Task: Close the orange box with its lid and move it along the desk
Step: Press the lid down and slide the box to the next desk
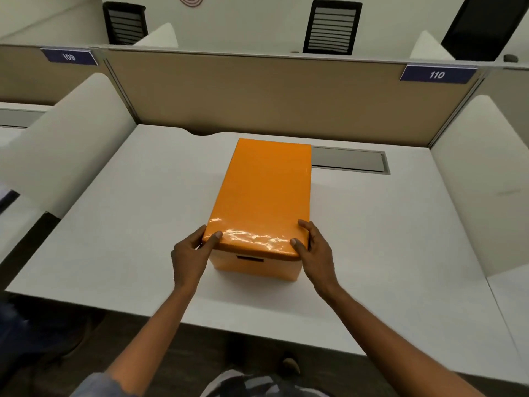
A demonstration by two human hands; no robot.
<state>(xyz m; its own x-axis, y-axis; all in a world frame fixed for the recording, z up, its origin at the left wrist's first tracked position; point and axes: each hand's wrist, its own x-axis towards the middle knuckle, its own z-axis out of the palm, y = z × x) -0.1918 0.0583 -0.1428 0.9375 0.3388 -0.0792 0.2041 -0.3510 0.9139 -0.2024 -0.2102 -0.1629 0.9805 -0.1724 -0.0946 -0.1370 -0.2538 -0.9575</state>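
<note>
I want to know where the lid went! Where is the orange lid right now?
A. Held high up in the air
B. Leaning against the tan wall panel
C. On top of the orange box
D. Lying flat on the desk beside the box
C: the lid sits on top of the orange box, covering it, with the left hand and right hand gripping its near corners.

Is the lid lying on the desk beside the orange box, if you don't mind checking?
No, the lid sits on the box.
</note>
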